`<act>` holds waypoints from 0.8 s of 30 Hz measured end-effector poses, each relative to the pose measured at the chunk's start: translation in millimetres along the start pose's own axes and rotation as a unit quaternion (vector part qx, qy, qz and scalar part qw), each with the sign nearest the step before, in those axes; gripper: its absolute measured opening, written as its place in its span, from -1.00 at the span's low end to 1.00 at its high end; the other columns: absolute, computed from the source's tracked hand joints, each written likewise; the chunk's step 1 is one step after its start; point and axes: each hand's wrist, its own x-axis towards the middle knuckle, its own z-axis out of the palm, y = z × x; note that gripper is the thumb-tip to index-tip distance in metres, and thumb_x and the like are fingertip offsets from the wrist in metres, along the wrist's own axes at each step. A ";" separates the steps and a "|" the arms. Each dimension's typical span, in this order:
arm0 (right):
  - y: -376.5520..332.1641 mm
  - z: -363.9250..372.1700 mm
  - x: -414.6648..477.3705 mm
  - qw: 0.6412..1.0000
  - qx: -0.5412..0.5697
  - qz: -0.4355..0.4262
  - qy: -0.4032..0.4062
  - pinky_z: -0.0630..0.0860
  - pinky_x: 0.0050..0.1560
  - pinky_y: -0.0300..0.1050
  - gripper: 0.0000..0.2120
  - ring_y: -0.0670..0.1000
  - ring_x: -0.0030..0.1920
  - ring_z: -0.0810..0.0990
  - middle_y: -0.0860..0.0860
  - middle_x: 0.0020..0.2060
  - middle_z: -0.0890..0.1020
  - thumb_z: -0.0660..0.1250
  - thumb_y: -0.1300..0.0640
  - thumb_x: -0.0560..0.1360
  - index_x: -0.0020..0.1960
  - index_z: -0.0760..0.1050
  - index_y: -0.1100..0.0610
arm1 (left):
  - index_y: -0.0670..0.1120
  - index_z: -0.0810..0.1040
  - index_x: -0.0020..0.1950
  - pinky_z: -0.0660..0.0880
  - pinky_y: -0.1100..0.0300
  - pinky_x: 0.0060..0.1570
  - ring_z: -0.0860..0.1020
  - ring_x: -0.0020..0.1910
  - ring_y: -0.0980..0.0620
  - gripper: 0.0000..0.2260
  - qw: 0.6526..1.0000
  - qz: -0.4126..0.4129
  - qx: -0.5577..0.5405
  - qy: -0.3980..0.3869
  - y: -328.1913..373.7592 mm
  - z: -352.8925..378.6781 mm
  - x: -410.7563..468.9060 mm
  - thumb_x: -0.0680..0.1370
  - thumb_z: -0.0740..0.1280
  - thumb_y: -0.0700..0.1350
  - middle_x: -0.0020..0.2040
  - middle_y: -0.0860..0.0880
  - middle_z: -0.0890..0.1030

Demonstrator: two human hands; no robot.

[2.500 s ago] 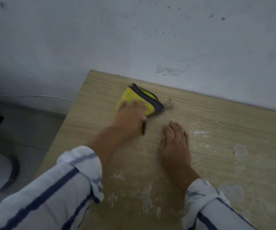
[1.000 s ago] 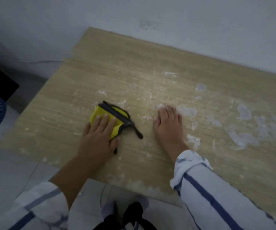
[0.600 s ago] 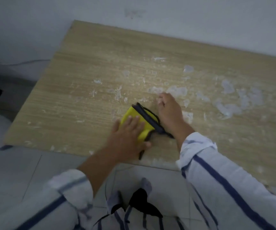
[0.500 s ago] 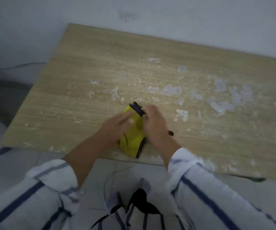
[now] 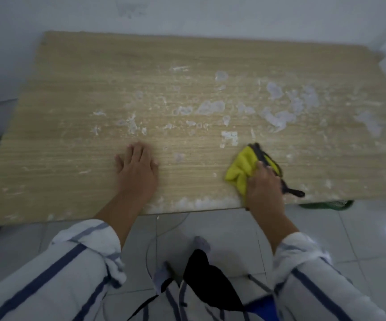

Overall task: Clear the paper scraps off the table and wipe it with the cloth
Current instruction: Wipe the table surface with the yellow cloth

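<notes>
Left hand (image 5: pixel 137 169) is flat on the table (image 5: pixel 71 77), lower middle of the frame, fingers straight and close together, holding nothing. Right hand (image 5: pixel 265 193) is over at the lower right, near the table's front edge, fingers bent down onto the cloth (image 5: pixel 242 170) and gripping it against the wood. That cloth is yellow with a dark trim, all bunched up, and a black loop (image 5: pixel 295 193) sticks out to the right of the hand. Hands are well apart.

Paper scraps (image 5: pixel 210 107) are kinda everywhere: white bits smeared across the middle and right of the tabletop, plus a little line of crumbs (image 5: pixel 194 202) right along the front edge between the two arms. Both sleeves (image 5: pixel 71 269) are white with blue stripes. Grey tiled floor (image 5: pixel 361 239) below, and something green (image 5: pixel 326 204) pokes out from under the table's right end, can't tell what it is.
</notes>
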 end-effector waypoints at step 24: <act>-70.8 28.9 19.1 0.996 0.048 -0.063 -0.050 0.17 0.39 0.15 -0.47 0.27 0.41 0.23 0.28 0.43 0.23 -0.16 0.13 0.52 0.42 0.14 0.33 | -0.10 0.04 0.53 -0.11 -0.11 0.47 -0.06 0.53 -0.09 -0.51 0.997 0.071 0.003 -0.037 67.9 17.7 5.6 0.63 0.00 0.01 0.56 -0.08 0.03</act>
